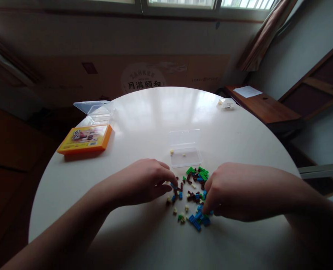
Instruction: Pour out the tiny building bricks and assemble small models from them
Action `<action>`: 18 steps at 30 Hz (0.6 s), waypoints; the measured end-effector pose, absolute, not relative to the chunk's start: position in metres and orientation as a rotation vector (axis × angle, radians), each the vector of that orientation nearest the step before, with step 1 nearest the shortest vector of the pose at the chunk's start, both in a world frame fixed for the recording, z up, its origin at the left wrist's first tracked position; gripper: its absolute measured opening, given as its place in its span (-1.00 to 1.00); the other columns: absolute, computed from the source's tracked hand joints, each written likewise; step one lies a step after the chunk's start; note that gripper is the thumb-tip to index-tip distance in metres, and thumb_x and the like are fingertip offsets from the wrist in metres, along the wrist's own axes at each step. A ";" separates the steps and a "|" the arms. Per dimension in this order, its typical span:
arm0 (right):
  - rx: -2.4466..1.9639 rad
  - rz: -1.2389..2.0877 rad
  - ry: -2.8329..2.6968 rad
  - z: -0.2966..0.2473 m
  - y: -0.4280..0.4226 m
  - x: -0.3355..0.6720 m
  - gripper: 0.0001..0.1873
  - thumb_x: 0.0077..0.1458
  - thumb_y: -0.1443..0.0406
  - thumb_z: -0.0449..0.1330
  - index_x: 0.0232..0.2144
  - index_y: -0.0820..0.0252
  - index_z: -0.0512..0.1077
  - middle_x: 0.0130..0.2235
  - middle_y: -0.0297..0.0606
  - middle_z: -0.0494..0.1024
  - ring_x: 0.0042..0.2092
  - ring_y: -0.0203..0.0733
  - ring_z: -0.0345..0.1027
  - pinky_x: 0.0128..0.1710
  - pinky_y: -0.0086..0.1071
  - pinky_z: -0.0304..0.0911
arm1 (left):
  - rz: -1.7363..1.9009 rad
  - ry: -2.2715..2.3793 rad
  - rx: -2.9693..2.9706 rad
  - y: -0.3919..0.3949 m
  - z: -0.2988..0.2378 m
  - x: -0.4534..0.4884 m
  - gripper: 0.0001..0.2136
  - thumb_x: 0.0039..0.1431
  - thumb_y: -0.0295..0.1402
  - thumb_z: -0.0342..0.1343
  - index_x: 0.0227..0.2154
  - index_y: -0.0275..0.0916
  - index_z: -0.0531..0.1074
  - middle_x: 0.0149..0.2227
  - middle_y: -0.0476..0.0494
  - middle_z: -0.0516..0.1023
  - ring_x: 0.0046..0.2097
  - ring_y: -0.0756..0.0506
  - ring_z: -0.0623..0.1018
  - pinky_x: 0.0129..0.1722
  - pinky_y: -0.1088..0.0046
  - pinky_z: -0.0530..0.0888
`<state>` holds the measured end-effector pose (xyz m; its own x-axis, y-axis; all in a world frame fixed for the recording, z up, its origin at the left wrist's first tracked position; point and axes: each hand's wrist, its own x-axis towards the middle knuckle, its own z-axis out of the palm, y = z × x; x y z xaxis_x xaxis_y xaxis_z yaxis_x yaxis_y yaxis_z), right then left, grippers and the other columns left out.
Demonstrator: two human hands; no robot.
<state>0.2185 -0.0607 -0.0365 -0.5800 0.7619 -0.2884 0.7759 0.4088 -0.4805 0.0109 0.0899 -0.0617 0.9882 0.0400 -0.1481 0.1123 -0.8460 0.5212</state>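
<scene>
A heap of tiny building bricks (194,190), green, blue, brown and cream, lies on the round white table (161,123) between my hands. My left hand (144,182) rests at the heap's left edge, fingers curled and pinched at a small blue brick. My right hand (234,191) lies on the heap's right side, fingers bent down onto the bricks; what they hold is hidden. Just behind the heap stands a small clear plastic box (184,150), lid up, with two cream bricks inside.
An orange box (85,139) lies at the table's left, with a larger open clear case (96,111) behind it. A small clear bag (226,103) sits at the far right edge. A wooden desk with a paper (260,103) stands beyond.
</scene>
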 end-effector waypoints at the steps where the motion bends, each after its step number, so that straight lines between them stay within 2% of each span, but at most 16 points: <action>1: 1.437 -0.885 2.621 -0.038 -0.061 0.217 -0.83 0.08 0.41 0.12 -0.42 0.11 0.50 -0.35 -0.38 0.55 -0.41 -0.33 0.25 -0.44 -0.45 -0.01 | -0.201 0.095 2.563 0.088 -0.060 0.011 -0.75 0.13 -0.53 0.16 -0.24 -0.03 0.59 -0.27 0.06 0.61 -0.32 0.04 0.53 -0.31 0.60 0.36; 6: 1.518 -0.812 2.629 -0.042 -0.062 0.212 -0.81 0.05 0.43 0.08 -0.38 0.13 0.49 -0.33 -0.40 0.54 -0.42 -0.34 0.20 -0.43 -0.45 0.01 | -0.268 0.039 2.547 0.083 -0.057 0.012 -0.68 0.07 -0.59 0.18 -0.23 0.00 0.62 -0.32 0.06 0.60 -0.36 0.05 0.53 -0.35 0.62 0.37; 11: 1.607 -0.722 2.600 -0.040 -0.061 0.213 -0.78 0.07 0.43 0.07 -0.50 0.14 0.47 -0.39 -0.38 0.53 -0.47 -0.35 0.17 -0.46 -0.43 -0.03 | -0.223 0.086 2.584 0.086 -0.060 0.011 -0.71 0.10 -0.55 0.16 -0.22 0.00 0.61 -0.27 0.03 0.62 -0.32 0.01 0.56 -0.32 0.57 0.38; 18: 1.558 -0.647 2.634 -0.037 -0.057 0.212 -0.79 0.04 0.47 0.10 -0.46 0.12 0.47 -0.44 -0.40 0.50 -0.48 -0.36 0.17 -0.46 -0.43 -0.06 | -0.167 0.098 2.597 0.087 -0.059 0.010 -0.73 0.14 -0.54 0.15 -0.25 -0.01 0.62 -0.31 0.03 0.61 -0.36 0.04 0.53 -0.37 0.59 0.35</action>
